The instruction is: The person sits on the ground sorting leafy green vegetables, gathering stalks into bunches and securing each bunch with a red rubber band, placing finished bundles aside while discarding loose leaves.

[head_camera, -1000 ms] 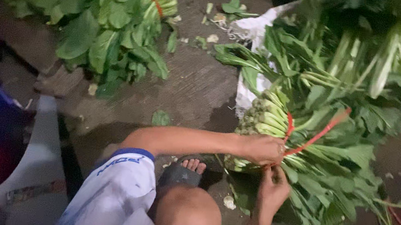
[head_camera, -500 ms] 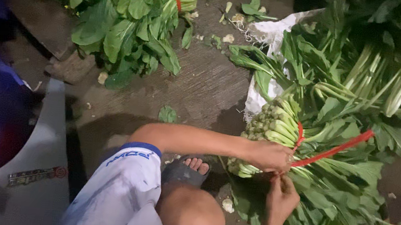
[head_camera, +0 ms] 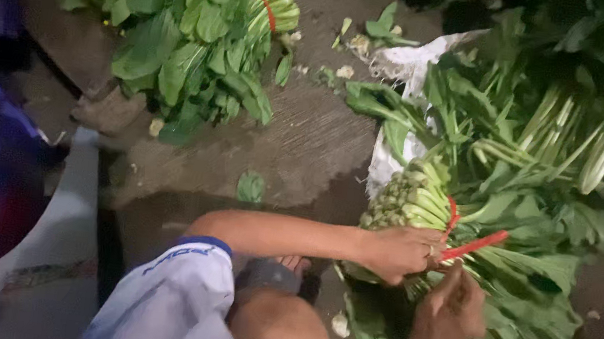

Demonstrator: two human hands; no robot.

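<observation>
Your left hand (head_camera: 400, 253) clamps the bundle of greens (head_camera: 419, 202) on the ground while your right hand (head_camera: 453, 308) has drawn the red tie (head_camera: 474, 246) tighter, nearly binding the stems.

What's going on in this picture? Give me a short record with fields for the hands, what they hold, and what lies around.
Left hand: grips the stalk end of a bundle of leafy greens
Right hand: pinches a red band drawn taut across the bundle
Band state: one loop already round the stalks, loose end sticking out
Under the bundle: more loose greens
Far left: a tied bunch of greens on the ground
Behind: white sack
</observation>
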